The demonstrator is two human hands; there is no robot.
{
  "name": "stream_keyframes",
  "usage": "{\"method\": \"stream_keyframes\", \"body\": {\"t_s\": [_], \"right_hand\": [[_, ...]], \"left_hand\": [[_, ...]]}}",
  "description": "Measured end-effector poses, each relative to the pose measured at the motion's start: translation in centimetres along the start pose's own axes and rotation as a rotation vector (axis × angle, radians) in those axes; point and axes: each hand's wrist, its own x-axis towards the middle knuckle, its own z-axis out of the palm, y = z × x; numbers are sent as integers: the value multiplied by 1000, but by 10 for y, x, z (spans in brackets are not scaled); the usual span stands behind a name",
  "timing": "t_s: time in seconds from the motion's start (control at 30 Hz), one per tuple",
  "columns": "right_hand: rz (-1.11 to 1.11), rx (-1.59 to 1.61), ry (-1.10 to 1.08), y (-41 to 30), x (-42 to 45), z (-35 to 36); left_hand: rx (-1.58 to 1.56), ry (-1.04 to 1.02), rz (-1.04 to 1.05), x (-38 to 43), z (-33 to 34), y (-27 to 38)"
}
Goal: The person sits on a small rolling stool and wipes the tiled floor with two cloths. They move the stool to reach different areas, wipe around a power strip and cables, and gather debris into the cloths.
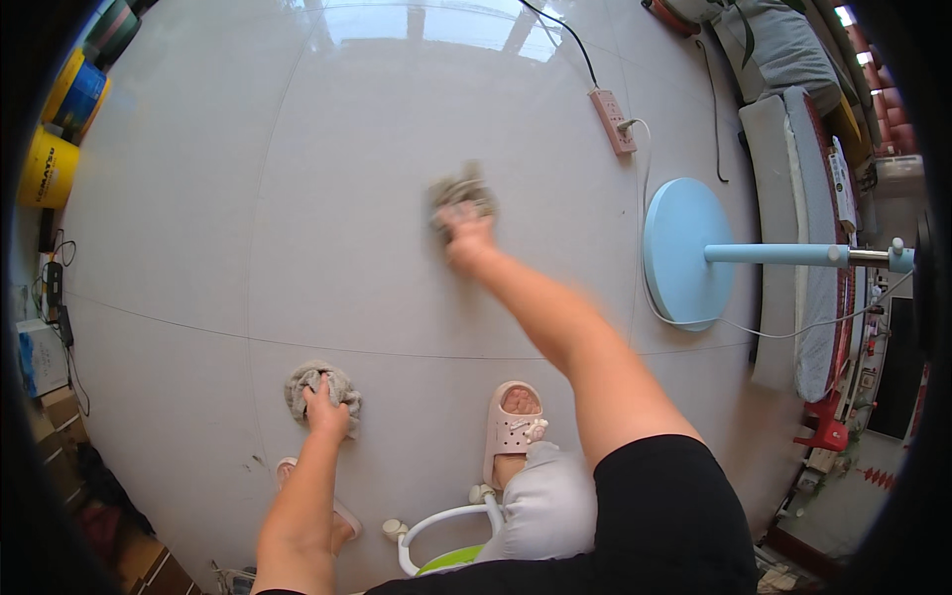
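My right hand [468, 234] reaches far forward and presses a crumpled grey-brown cloth [457, 195] against the tiled floor [357, 245]. Hand and cloth there are blurred by motion. Nearer to me on the left, my left hand [326, 413] grips a second grey cloth [303, 383], bunched up on the floor close to a tile joint. A pink clog [507, 439] with a charm on its strap is on my right foot. My left foot's pink clog [347, 517] is partly hidden behind my left forearm.
A pink power strip [613, 123] with a plugged-in white cord lies ahead on the right. Beside it stands a light-blue round base with a pole [688, 253], in front of a sofa [781, 223]. Yellow buckets [53, 167] line the left. A white wheeled frame [439, 517] is below me.
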Motion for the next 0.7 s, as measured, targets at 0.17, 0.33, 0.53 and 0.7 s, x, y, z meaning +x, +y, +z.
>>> {"method": "stream_keyframes", "body": {"t_s": [0.17,0.33,0.53,0.7], "right_hand": [[-566,116,-473,-134,-90,43],[-598,469,-558,-118,-134,27],[-21,1347,-318,19,-127,-46],[246,772,618,212,-107,-19]], "left_hand": [[-41,93,83,-5,4,-40],[-217,225,85,-25,23,-65],[-46,24,-12,-20,18,-76],[-12,29,53,-15,30,-75]]}}
